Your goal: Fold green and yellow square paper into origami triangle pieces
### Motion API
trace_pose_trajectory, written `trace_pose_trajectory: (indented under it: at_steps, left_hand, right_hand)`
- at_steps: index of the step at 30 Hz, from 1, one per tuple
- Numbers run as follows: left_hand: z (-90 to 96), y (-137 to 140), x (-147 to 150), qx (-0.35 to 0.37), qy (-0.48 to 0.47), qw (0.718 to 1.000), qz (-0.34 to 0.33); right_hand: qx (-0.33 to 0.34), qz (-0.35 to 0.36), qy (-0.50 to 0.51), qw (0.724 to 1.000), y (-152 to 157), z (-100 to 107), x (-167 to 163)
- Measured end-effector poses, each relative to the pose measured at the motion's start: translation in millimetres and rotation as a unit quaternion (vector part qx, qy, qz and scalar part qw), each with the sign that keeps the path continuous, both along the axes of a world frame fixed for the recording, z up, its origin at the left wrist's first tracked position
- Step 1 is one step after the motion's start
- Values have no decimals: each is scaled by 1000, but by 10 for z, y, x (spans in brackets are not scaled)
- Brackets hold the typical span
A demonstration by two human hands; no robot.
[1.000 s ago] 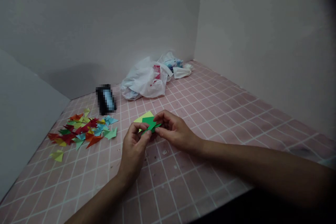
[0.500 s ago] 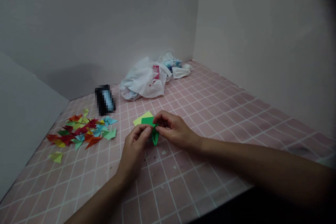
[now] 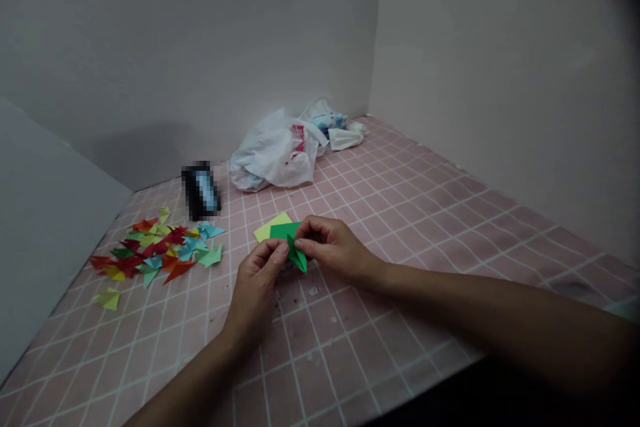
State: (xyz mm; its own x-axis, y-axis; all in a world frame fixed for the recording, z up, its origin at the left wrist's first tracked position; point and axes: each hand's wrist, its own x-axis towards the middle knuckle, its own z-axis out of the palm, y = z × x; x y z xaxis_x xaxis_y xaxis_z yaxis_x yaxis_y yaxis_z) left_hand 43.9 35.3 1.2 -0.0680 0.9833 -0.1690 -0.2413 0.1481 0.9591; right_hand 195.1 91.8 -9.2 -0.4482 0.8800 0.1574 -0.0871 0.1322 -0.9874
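Observation:
Between my two hands is a small folded green paper piece (image 3: 299, 259), its pointed end aimed down toward me. My left hand (image 3: 261, 268) pinches its left side with thumb and forefinger. From the right, my right hand (image 3: 336, 247) grips its upper right part between thumb and curled fingers. Just behind the fingers, a flat green paper sheet (image 3: 283, 231) lies over a yellow paper sheet (image 3: 265, 228) on the table. The fingertips hide part of the folded piece.
Several colourful folded paper figures (image 3: 155, 250) are heaped at the left. Behind them is a dark, blurred-out object (image 3: 201, 190). A white plastic bag (image 3: 275, 153) and a crumpled white and blue packet (image 3: 335, 123) rest near the walls. A pink checked cloth (image 3: 425, 213) covers the table.
The folded green piece has turned, its lower tip swinging to the right, and its flaps look more spread. My right hand has shifted slightly; the left stays nearly still.

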Motion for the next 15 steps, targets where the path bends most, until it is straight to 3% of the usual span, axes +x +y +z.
trace_pose_trajectory:
  at_steps: [15]
  left_hand:
    - [-68,14,-46,12,29,999,13]
  right_hand:
    - [-23,16,11,1000,-23,-33,-18]
